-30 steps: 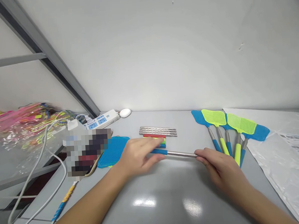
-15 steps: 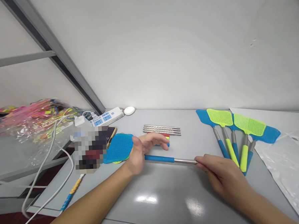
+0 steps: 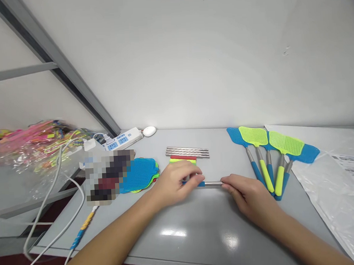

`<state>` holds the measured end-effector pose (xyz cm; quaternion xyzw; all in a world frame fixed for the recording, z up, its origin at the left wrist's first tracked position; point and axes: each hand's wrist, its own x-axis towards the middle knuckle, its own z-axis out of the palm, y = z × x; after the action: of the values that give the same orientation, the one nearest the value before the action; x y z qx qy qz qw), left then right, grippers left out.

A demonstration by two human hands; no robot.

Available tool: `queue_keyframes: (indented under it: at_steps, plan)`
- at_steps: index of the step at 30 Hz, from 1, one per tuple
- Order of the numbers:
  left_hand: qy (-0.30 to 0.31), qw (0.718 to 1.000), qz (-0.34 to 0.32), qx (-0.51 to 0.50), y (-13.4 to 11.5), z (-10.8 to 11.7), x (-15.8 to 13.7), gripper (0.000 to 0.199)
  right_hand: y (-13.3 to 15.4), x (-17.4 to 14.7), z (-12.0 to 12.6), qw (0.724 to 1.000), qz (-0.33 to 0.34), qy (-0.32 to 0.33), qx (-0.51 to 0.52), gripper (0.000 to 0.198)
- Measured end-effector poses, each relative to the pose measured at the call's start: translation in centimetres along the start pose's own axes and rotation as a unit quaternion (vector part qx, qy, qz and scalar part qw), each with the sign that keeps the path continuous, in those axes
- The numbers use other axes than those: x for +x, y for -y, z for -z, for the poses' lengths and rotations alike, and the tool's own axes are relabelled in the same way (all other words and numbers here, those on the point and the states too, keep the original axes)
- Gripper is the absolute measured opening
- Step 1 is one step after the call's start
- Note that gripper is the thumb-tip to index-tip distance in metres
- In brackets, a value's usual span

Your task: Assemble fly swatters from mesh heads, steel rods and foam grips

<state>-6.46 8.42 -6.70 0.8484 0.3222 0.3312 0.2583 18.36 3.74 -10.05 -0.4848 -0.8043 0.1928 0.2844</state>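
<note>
My left hand [image 3: 178, 183] is closed around a blue handle [image 3: 201, 184], which its fingers mostly hide. A thin metal rod [image 3: 213, 183] runs out of the handle to the right. My right hand [image 3: 248, 193] pinches the rod's far end between thumb and fingers. Beyond my left hand lie several metal rods [image 3: 187, 152] side by side, with red and yellow-green handles [image 3: 183, 157] just in front of them. A stack of perforated fly swatter heads [image 3: 139, 175], blue on top, rests left of my left hand.
Several fly swatters [image 3: 271, 143] with blue or yellow-green handles lie fanned out at right, beside a white plastic sheet [image 3: 339, 167]. On the left are a power strip [image 3: 124, 139], a white mouse-shaped object [image 3: 149, 131], cables [image 3: 58, 170] and bagged colourful items [image 3: 38, 143].
My left hand has gone from spread fingers to closed around the blue handle and moved right, closer to my right hand. My right hand still pinches the rod. The view has shifted slightly.
</note>
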Motion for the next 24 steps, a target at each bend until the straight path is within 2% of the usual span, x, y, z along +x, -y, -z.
queue_keyframes:
  at_steps: [3, 6, 10, 14, 17, 21, 24]
  plan:
    - [0.016, 0.985, -0.034, 0.167, 0.1, -0.1, 0.0, 0.029, -0.3, 0.4, -0.4, 0.998, -0.057, 0.004, 0.02, 0.022]
    - [0.012, 0.966, -0.063, 0.251, 0.2, 0.1, 0.0, 0.025, -0.4, 0.8, -0.7, 0.996, -0.086, 0.009, 0.01, 0.025]
    - [0.022, 0.952, -0.094, 0.291, -1.1, -0.6, -0.4, 0.023, -0.3, 1.1, -0.9, 0.997, -0.072, 0.0, -0.033, 0.03]
    - [0.069, 0.952, -0.091, 0.285, -3.5, -2.9, -2.2, 0.027, -0.3, 0.9, -1.5, 0.994, -0.057, -0.018, -0.094, 0.032]
    - [0.072, 0.96, -0.023, 0.271, -5.0, -4.3, -4.1, 0.023, -0.5, 1.0, -2.0, 0.987, -0.036, -0.043, -0.151, 0.028]
    - [0.046, 0.966, 0.075, 0.245, -6.4, -4.5, -6.2, 0.017, 0.0, 1.0, -1.9, 0.972, -0.014, -0.075, -0.223, 0.027]
    - [0.02, 0.965, 0.11, 0.237, -7.1, -4.5, -7.2, 0.026, 1.5, -0.5, -2.2, 0.959, -0.011, -0.079, -0.271, 0.036]
